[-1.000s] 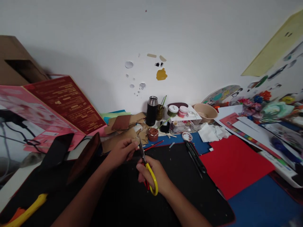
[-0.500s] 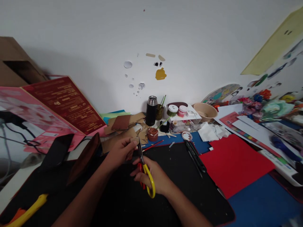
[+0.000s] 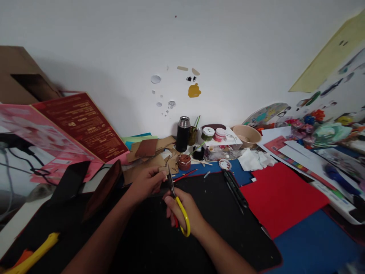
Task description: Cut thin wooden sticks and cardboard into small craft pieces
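My right hand (image 3: pixel 185 211) grips a pair of scissors (image 3: pixel 183 213) with yellow and red handles over the black mat (image 3: pixel 159 243). The blades point up and away, beside the fingertips of my left hand (image 3: pixel 148 180). My left thumb and fingers are pinched together at the blades; what they hold is too small to make out. Just beyond the hands lie torn brown cardboard pieces (image 3: pixel 145 165) and a jar of reddish-brown paint (image 3: pixel 184 162). A red pencil (image 3: pixel 185 175) rests near the scissor tips.
A black bottle (image 3: pixel 183 135), paint jars (image 3: pixel 208 133) and a beige bowl (image 3: pixel 246 136) stand along the wall. Red paper (image 3: pixel 285 198) and a dark cutter (image 3: pixel 235 188) lie right. At left are a red-and-pink folder (image 3: pixel 80 125), a phone (image 3: pixel 70 180) and a yellow-handled tool (image 3: pixel 40 253).
My right hand has closed further round the scissor handles and shifted slightly right; the blades are closer together. My left hand keeps its pinch. The view has shifted slightly.
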A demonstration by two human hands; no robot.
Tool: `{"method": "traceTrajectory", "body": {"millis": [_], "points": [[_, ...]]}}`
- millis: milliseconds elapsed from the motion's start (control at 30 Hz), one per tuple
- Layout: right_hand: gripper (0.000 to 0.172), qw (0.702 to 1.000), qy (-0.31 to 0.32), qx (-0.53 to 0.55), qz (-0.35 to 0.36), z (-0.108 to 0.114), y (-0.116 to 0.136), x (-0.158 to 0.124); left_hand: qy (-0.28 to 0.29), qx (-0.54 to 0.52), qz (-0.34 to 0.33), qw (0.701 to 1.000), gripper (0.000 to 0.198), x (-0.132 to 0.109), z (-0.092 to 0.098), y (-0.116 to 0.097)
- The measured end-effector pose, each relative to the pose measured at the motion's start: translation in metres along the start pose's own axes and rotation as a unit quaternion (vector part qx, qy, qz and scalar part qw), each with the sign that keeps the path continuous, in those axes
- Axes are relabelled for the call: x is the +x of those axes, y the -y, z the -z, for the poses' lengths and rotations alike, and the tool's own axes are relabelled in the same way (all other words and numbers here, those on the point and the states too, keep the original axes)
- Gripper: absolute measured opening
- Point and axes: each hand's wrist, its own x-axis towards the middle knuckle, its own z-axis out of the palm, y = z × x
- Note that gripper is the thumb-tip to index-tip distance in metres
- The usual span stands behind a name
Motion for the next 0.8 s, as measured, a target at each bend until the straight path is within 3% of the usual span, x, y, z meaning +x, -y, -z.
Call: {"method": "traceTrajectory", "body": {"millis": [500, 800], "points": [[0.056, 0.999, -0.040, -0.005, -0.017, -0.002, -0.007, -0.002, -0.013, 0.005, 0.006, 1.000, 0.045, 0.004, -0.006, 0.009], [0.041, 0.997, -0.056, -0.051, -0.022, -0.002, -0.015, 0.000, -0.002, 0.004, 0.007, 1.000, 0.043, 0.003, -0.005, 0.007]]}}
